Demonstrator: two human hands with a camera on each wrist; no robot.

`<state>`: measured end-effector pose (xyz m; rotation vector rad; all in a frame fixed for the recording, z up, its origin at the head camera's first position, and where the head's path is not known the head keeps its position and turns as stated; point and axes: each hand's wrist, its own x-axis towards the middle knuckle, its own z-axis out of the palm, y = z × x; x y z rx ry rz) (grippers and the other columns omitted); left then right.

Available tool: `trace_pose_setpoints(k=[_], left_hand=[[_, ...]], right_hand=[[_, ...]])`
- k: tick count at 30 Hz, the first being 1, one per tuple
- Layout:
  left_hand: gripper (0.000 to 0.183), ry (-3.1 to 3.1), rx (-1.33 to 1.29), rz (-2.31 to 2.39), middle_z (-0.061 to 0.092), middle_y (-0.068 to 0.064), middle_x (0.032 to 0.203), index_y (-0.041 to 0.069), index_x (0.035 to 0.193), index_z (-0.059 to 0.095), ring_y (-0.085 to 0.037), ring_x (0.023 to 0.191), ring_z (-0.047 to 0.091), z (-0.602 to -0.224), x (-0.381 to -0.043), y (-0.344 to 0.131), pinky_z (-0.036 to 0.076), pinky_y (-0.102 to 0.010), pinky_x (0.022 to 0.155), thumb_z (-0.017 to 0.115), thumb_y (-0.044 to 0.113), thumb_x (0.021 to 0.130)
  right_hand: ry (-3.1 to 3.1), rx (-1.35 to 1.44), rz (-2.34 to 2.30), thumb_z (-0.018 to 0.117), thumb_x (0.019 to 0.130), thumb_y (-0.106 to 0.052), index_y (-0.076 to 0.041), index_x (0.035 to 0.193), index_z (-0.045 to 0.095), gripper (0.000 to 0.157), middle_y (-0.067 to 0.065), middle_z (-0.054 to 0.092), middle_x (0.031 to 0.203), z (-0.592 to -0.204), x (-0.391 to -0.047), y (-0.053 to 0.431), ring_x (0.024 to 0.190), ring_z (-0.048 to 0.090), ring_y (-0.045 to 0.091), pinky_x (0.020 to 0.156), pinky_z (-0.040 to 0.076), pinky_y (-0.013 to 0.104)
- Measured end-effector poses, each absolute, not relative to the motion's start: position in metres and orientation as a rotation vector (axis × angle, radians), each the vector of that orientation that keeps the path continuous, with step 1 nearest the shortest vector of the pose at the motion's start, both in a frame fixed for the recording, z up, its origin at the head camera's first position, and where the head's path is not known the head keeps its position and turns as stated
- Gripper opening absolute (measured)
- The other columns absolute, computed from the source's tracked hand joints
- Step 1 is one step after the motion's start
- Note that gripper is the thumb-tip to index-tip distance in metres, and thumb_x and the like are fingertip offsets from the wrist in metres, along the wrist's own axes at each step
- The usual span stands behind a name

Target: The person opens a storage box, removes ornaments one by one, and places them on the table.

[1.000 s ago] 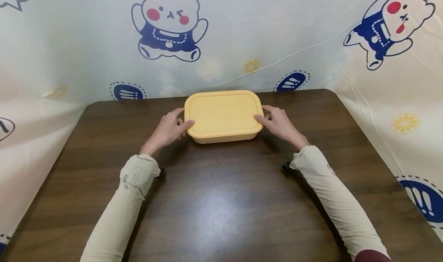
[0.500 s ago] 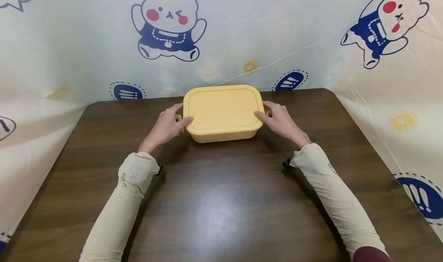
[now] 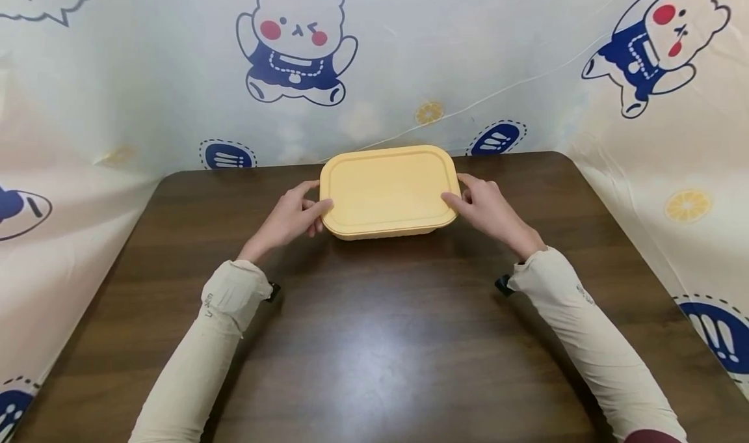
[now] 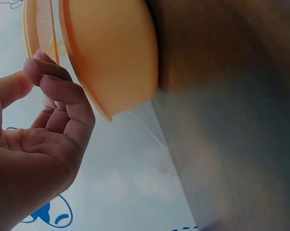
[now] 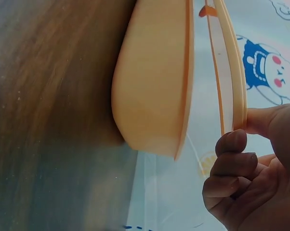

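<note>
A yellow rounded-rectangular lid (image 3: 389, 186) hangs above a matching yellow food container (image 4: 111, 53) on the table's far side. Both wrist views show a gap between them; the container (image 5: 152, 77) sits flat on the tabletop. From the head view the lid covers nearly all of the container, so its inside is hidden. My left hand (image 3: 290, 215) pinches the lid's left edge, thumb on top and fingers beneath. At the opposite edge my right hand (image 3: 491, 210) pinches the lid in the same way. An orange line runs along the lid's inner rim (image 5: 219, 82).
The dark wooden table (image 3: 374, 339) extends from the container toward me. Right behind its far edge hangs a pale curtain (image 3: 468, 46) printed with cartoon bears. Curtain fabric also stands along the left and right sides.
The lid has risen off the container, with both hands still pinching its ends. Less of the container's front wall shows below it. The head view has shifted slightly.
</note>
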<state>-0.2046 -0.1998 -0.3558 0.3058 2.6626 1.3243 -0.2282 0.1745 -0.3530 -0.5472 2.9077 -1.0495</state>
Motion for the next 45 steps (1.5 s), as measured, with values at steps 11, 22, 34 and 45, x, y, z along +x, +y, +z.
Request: trace_pose_setpoints(k=[11,22,34,45], left_hand=[[0.061,2.574,0.35,1.414,0.066,-0.015,0.074,0.006,0.152,0.03,-0.024,0.059,0.06,-0.368,-0.171,-0.202,0.056,-0.041,0.058,0.058,0.026,0.102],[0.063,2.524,0.364,1.401,0.067,-0.013,0.072,0.005,0.151,0.03,-0.023,0.057,0.061,-0.368,-0.143,-0.197,0.056,-0.039,0.057,0.063,0.021,0.1],[0.06,2.455,0.369,1.331,0.068,-0.008,0.072,0.004,0.148,0.029,-0.022,0.057,0.063,-0.378,-0.096,-0.196,0.056,-0.04,0.057,0.063,0.019,0.1],[0.068,2.412,0.439,1.287,0.069,-0.004,0.073,0.002,0.151,0.024,-0.021,0.059,0.066,-0.379,-0.068,-0.2,0.055,-0.036,0.056,0.063,0.023,0.099]], right_hand=[[2.873,-0.668,-0.941,0.062,0.099,-0.034,0.0,0.135,0.051,0.051,0.002,0.056,0.064,-0.357,-0.196,0.18,0.051,0.045,0.016,0.045,0.035,0.027],[2.818,-0.702,-0.9,0.066,0.097,-0.031,0.004,0.134,0.051,0.052,0.003,0.065,0.07,-0.359,-0.169,0.19,0.058,0.053,0.013,0.051,0.043,0.027],[2.754,-0.713,-0.94,0.071,0.094,-0.032,0.007,0.129,0.054,0.055,-0.004,0.064,0.07,-0.373,-0.124,0.197,0.058,0.053,0.008,0.053,0.047,0.024],[2.672,-0.849,-0.956,0.072,0.093,-0.027,0.014,0.128,0.054,0.057,-0.014,0.066,0.073,-0.384,-0.105,0.206,0.06,0.055,-0.001,0.059,0.049,0.022]])
